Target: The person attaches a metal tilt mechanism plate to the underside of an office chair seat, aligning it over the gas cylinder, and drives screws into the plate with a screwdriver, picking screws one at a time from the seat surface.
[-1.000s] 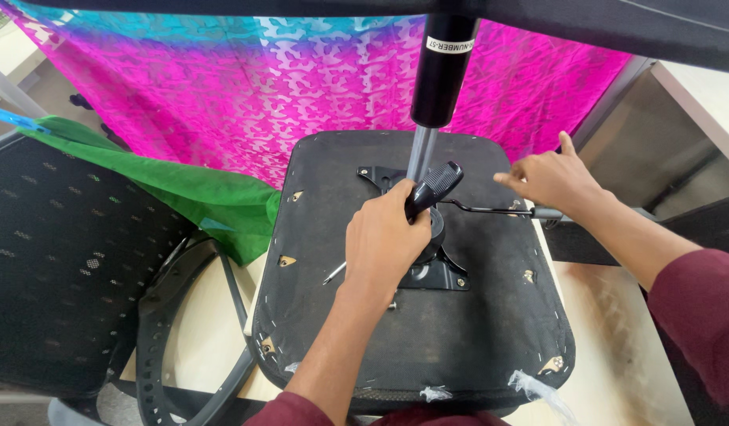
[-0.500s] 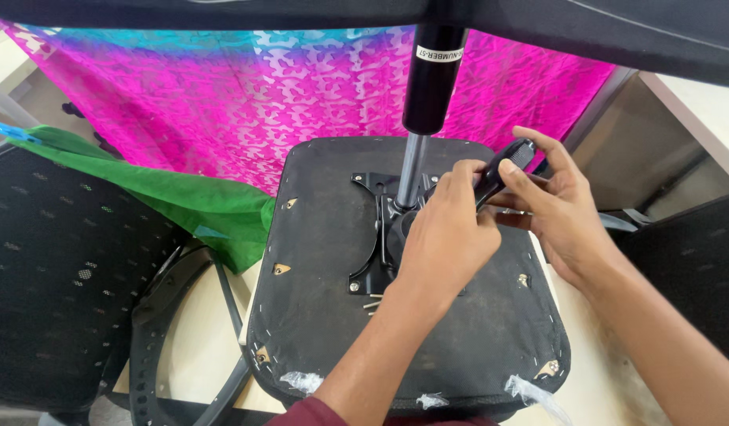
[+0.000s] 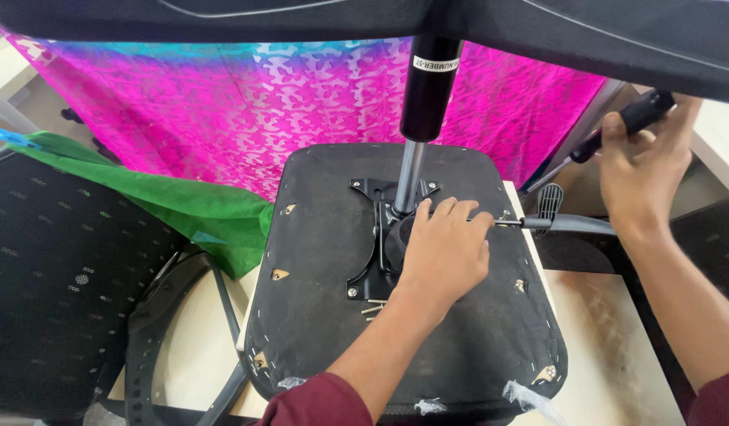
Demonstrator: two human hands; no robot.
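**Upturned office chair seat, one hand on the mechanism, one on a black handle**

Head view: an office chair seat [image 3: 333, 315] lies upside down at the centre of the frame, its black underside facing the camera, with staples and scraps of clear plastic along the lower edge. It rests on a pale table [image 3: 601, 347], which puts the underside hardware in easy reach from above. At mid-frame a black metal mechanism plate [image 3: 370, 237] is fixed to the seat, and a gas lift cylinder [image 3: 422, 102] rises from it toward the top of the frame, chrome rod below, black tube above.

The left hand [image 3: 443, 252] lies palm-down over the mechanism just right of the rod, fingers loosely curled on it; it seems to steady the part, though what sits under the palm is hidden. A few loose screws [image 3: 374, 304] lie on the seat just below that hand. A grey adjustment lever [image 3: 562, 223] sticks out to the right from the mechanism.

At the upper right, the right hand [image 3: 640, 170] is clenched around a black tool handle [image 3: 633, 122], held up and well apart from the seat; the working end cannot be seen.

Behind, a pink patterned cloth [image 3: 222, 110] fills the upper frame, a green cloth [image 3: 167, 201] drapes at left, and a black mesh chair back [image 3: 56, 276] stands at far left.
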